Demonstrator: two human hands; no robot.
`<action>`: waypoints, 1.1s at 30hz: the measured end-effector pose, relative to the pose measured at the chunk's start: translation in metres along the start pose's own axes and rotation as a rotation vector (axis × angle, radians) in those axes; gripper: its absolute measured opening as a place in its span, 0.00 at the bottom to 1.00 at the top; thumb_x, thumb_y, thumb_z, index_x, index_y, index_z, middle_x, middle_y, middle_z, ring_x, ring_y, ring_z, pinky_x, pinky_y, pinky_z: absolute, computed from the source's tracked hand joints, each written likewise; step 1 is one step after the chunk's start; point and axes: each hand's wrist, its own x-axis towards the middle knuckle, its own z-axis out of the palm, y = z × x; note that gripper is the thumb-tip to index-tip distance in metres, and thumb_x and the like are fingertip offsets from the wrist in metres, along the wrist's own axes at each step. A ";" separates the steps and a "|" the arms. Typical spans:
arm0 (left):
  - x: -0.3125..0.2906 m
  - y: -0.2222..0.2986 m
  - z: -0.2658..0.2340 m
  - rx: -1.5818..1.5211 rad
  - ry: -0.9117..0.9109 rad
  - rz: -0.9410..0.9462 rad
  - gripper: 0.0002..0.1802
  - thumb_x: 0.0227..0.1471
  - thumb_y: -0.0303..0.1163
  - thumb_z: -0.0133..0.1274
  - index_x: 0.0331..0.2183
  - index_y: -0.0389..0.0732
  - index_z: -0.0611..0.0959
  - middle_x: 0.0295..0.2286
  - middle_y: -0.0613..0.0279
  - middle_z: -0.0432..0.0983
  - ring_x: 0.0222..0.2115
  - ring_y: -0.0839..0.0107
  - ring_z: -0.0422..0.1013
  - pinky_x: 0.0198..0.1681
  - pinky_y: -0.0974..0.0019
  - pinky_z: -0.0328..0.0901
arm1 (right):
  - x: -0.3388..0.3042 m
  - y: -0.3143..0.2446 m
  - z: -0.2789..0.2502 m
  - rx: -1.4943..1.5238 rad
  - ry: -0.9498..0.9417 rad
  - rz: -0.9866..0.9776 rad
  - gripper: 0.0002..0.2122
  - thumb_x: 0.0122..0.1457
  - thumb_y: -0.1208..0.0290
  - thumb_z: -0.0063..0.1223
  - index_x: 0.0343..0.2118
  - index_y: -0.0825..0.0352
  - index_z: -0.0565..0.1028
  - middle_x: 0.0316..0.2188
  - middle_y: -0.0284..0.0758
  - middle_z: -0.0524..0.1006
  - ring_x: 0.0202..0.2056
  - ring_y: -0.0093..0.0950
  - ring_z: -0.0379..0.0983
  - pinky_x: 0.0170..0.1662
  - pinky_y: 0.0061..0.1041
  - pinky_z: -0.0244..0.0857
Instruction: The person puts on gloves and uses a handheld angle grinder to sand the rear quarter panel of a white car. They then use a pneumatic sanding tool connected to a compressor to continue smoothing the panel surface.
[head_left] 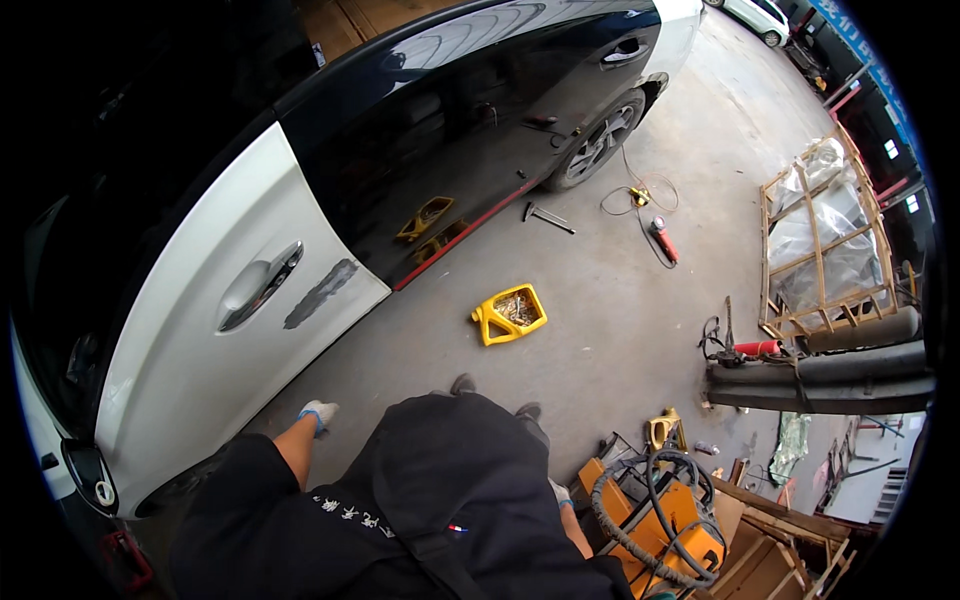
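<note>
My left hand [319,414], in a whitish glove with a blue cuff, hangs beside a white car door [190,330]; no held thing shows, and its fingers are too small to read. My right hand [560,491], also gloved, is mostly hidden by my dark jacket. The white door carries a chrome handle [268,287] and a rough grey patch [320,293]. Beyond it is a glossy black door [450,130] with a red strip along its bottom. On the floor ahead lies a cut-open yellow jug [486,327] holding many small metal pieces.
A T-shaped metal tool [549,218] and a red angle grinder [663,243] with its cable lie near the rear wheel [600,145]. At right stand a wooden crate frame [815,225], a dark post [820,380] and an orange machine [665,535] with hoses.
</note>
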 end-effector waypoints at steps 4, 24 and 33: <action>-0.003 0.061 0.027 0.066 -0.064 0.329 0.28 0.52 0.50 0.51 0.38 0.30 0.79 0.30 0.47 0.78 0.24 0.59 0.76 0.27 0.56 0.71 | 0.030 -0.001 0.016 -0.307 -0.096 -0.483 0.10 0.58 0.66 0.48 0.37 0.63 0.79 0.38 0.42 0.80 0.41 0.41 0.76 0.42 0.34 0.71; -0.020 0.123 0.035 0.272 -0.045 0.329 0.23 0.53 0.45 0.51 0.41 0.34 0.78 0.29 0.54 0.77 0.23 0.64 0.74 0.27 0.60 0.70 | -0.015 0.033 0.014 0.185 0.290 0.180 0.14 0.58 0.66 0.44 0.22 0.66 0.78 0.18 0.41 0.78 0.23 0.36 0.77 0.29 0.36 0.70; -0.054 0.188 0.050 0.132 -0.067 0.605 0.23 0.54 0.42 0.50 0.44 0.33 0.78 0.31 0.55 0.78 0.27 0.67 0.74 0.31 0.63 0.70 | -0.011 -0.020 -0.028 -0.651 0.438 -0.140 0.12 0.54 0.63 0.52 0.22 0.68 0.75 0.23 0.48 0.79 0.29 0.45 0.78 0.35 0.43 0.70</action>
